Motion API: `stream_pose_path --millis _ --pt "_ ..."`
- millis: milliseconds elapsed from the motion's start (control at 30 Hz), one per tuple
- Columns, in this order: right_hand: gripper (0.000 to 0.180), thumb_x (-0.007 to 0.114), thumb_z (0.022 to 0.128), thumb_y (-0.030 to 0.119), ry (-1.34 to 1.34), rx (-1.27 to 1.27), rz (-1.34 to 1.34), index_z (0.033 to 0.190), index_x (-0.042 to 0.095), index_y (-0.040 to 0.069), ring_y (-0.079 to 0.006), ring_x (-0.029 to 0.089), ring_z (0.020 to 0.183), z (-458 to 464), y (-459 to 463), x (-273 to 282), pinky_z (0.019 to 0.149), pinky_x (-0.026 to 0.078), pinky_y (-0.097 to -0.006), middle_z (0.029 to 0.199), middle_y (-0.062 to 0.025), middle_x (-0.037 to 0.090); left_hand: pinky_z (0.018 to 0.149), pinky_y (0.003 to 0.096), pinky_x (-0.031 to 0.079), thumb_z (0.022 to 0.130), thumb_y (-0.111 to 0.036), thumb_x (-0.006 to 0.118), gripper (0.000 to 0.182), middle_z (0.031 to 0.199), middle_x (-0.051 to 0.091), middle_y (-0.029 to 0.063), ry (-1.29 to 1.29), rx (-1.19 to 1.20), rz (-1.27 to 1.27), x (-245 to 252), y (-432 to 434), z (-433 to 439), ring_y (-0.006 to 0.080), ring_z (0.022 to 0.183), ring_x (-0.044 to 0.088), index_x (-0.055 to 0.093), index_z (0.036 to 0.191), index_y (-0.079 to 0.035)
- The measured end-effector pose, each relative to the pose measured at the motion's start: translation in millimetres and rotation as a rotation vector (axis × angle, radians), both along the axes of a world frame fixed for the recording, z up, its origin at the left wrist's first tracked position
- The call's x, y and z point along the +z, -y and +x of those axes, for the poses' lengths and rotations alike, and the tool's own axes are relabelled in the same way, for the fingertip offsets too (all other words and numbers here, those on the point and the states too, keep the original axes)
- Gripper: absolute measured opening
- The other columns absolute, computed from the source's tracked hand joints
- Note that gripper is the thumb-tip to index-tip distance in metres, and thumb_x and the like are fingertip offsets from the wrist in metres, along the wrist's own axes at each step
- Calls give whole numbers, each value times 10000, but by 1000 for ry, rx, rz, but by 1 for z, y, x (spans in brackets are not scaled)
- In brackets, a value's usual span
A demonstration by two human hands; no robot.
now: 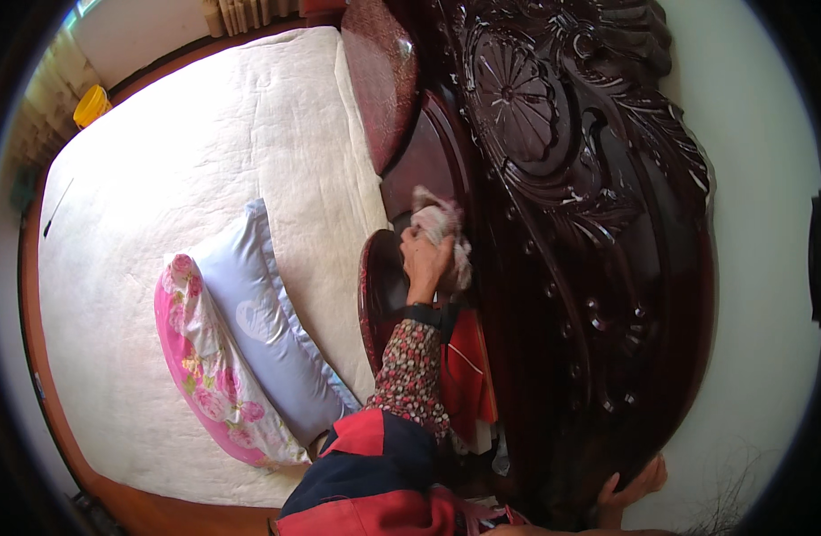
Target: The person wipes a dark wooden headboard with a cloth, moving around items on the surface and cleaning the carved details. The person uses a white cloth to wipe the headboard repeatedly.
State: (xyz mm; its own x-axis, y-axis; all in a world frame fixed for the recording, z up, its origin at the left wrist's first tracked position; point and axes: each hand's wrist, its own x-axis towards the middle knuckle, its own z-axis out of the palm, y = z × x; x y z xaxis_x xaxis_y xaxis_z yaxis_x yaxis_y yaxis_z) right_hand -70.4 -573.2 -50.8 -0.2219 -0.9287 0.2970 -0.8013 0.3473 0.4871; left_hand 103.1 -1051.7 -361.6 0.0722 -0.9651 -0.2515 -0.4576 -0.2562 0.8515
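Note:
My left hand (425,258) is closed around a crumpled, pale pinkish cloth (440,221), partly blurred. The cloth lies against the inner lower part of a dark, glossy carved wooden headboard (517,254). Beside that wrist is a rounded dark wooden panel (385,275) at the mattress edge. At the lower right, my right hand (635,484) grips the headboard's outer edge near the wall, its thumb on the near face and its fingers curled over the edge. A dark band circles my left wrist, and the sleeve is dotted.
A light blue pillow (266,321) and a pink floral pillow (216,375) lean together on the cream-covered mattress (162,174). A thin dark-handled stick (56,211) lies at its far side. Red items (468,368) sit in a recess below my forearm. A yellow bucket (92,106) stands beyond the bed.

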Motion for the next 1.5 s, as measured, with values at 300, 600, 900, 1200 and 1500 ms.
stream_pose_path --millis 300,600,900,1200,1500 --pt "538 372 978 392 -45 -266 -91 1383 405 39 -308 417 1326 9 -11 -7 1001 408 -396 1427 -157 448 871 464 546 791 -252 761 876 1186 622 251 287 32 226 -96 71 -6 423 1015 657 252 1442 38" --pt "500 362 960 314 54 217 -363 1356 434 18 -282 384 1343 -26 -24 -29 1027 387 -394 1396 -153 496 828 475 561 918 -351 541 688 1218 643 232 546 -460 239 -147 102 6 329 1076 675 392 1379 139" --pt "610 416 957 307 85 -10 -121 1444 339 -53 -396 371 1312 24 20 3 1083 267 -554 1405 -209 458 860 428 550 807 -346 678 328 1142 706 120 490 -913 410 -171 83 7 296 1087 669 749 1046 -134" --pt "656 508 913 333 11 33 -62 1424 389 -61 -416 399 1296 6 9 1 1082 246 -596 1407 -240 454 943 472 505 854 -335 606 489 1155 637 289 93 -611 140 -91 23 11 415 1126 608 616 1245 -41" --pt "665 615 830 293 67 43 -119 1403 450 -1 -359 454 1266 22 24 9 1072 318 -555 1374 -188 496 1028 329 441 798 9 643 714 1326 589 111 -1083 -255 83 24 -113 30 202 1197 575 400 1469 -20"
